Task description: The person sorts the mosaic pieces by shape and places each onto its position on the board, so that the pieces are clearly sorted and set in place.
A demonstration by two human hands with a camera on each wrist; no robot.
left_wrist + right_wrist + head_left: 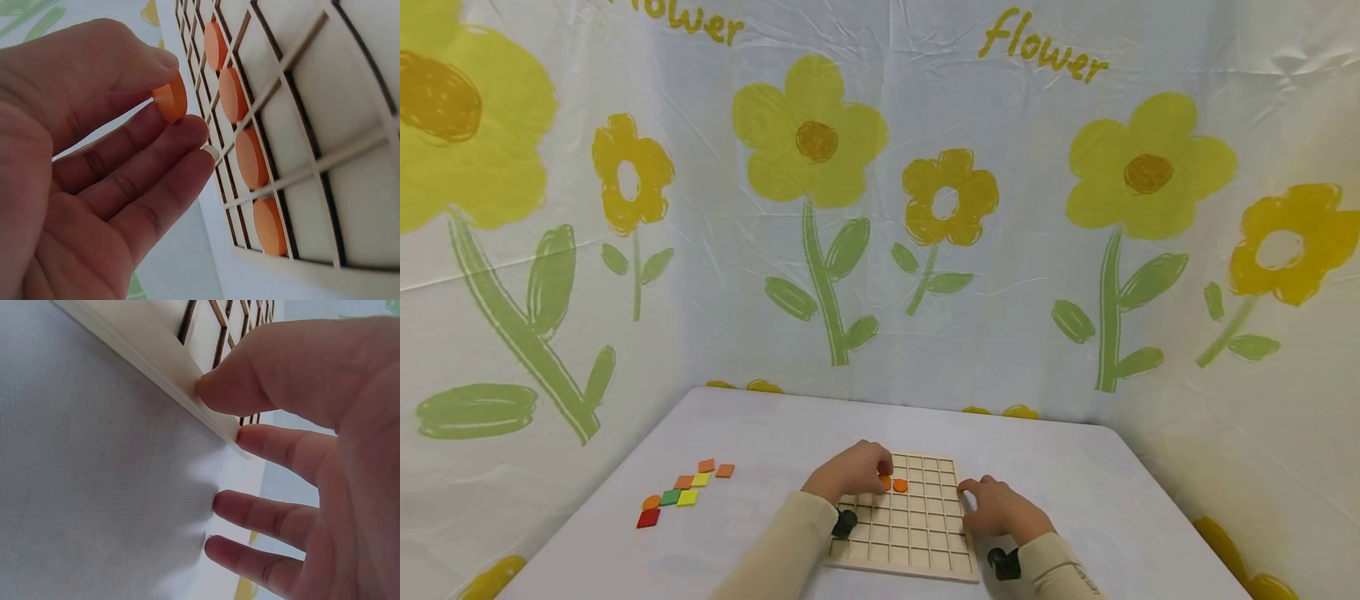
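Round orange discs (251, 159) on a pale, gridded wooden board (917, 533); left, flat red, green, yellow, orange tiles (670, 497); far, yellow-flowered white fabric (1007, 317).

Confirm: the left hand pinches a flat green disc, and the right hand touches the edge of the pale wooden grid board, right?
The colour is wrong: the left wrist view shows the left hand pinching a flat orange disc. The right hand does touch the pale wooden grid board's edge.

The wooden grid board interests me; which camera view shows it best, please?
The head view does: it shows nearly the whole wooden grid board, though the left hand hides part. The left wrist view gives a close, cropped section with four orange discs; the right wrist view, only an edge and some cells.
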